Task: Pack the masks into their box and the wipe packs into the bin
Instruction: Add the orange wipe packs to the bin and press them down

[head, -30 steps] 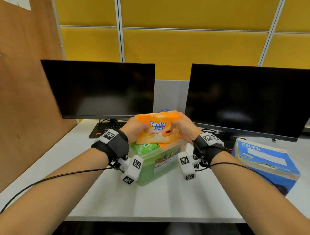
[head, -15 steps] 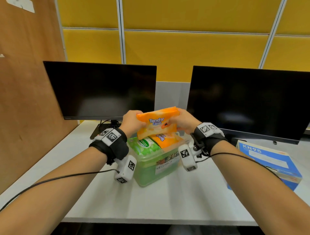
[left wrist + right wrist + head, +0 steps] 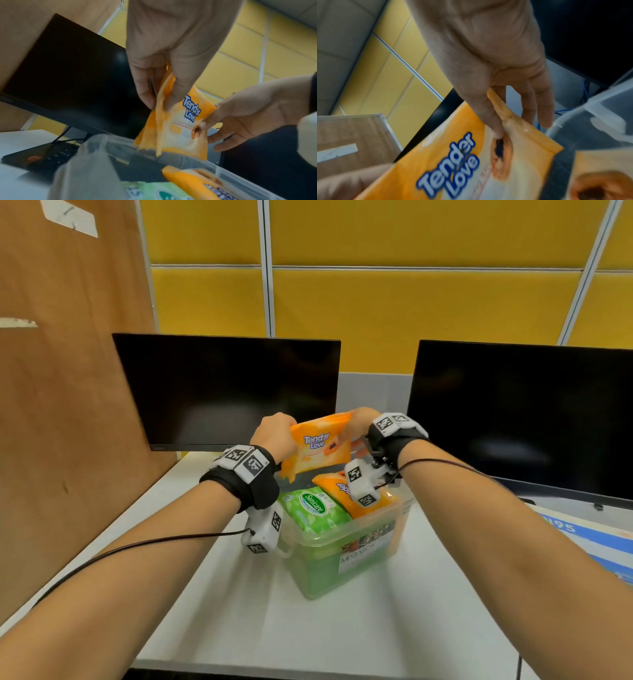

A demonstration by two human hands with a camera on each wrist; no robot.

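Head view has the orange Tender Love wipe pack [image 3: 317,445] held up in the air between both hands, right over the back part of the green see-through bin [image 3: 342,556]. The left hand [image 3: 274,434] pinches its left edge, thumb in front and fingers behind, and the right hand [image 3: 358,422] grips the right edge the same way, thumb pressed near the little brown mark on the front. Below the hands, the bin already holds a green Sanicare pack [image 3: 313,508] and another orange pack [image 3: 356,494] side by side, poking above the rim. It sits on the white counter [image 3: 342,628]. Two dark monitors [image 3: 226,392] stand beyond the hands, and a blue KN95 mask box [image 3: 589,539] lies out past the right forearm.
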